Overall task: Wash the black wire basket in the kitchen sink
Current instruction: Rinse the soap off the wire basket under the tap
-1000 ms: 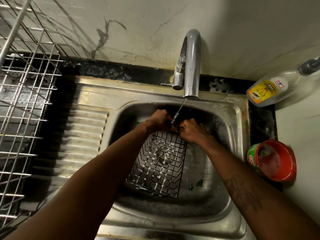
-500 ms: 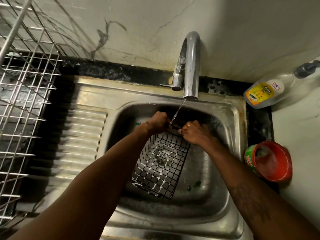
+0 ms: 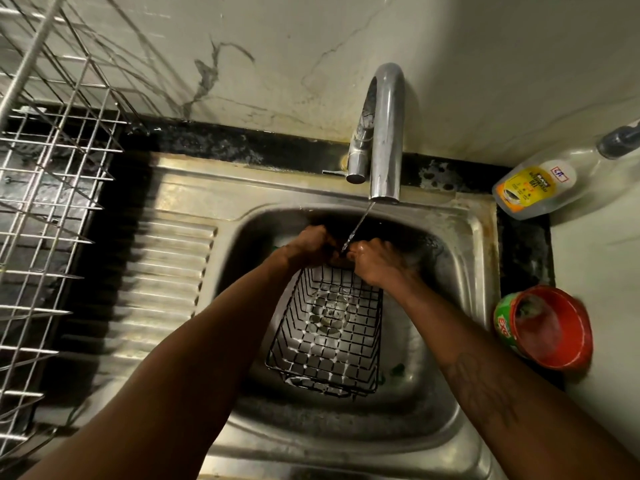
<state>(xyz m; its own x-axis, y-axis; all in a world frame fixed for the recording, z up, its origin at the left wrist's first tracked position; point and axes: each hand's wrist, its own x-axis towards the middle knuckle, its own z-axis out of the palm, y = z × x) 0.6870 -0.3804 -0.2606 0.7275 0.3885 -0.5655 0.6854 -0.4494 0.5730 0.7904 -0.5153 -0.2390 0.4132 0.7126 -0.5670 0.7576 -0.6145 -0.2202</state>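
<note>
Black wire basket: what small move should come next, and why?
Probably shift the black wire basket so the water stream runs onto its lower mesh. The left hand and right hand grip its far rim, where the stream lands; whitish specks, perhaps foam, dot the nearer wires.

Both hands, left (image 3: 309, 245) & right (image 3: 375, 259), grip far rim of black wire basket (image 3: 329, 332) in sink (image 3: 460, 244); tap (image 3: 382, 133) water runs between them.
</note>
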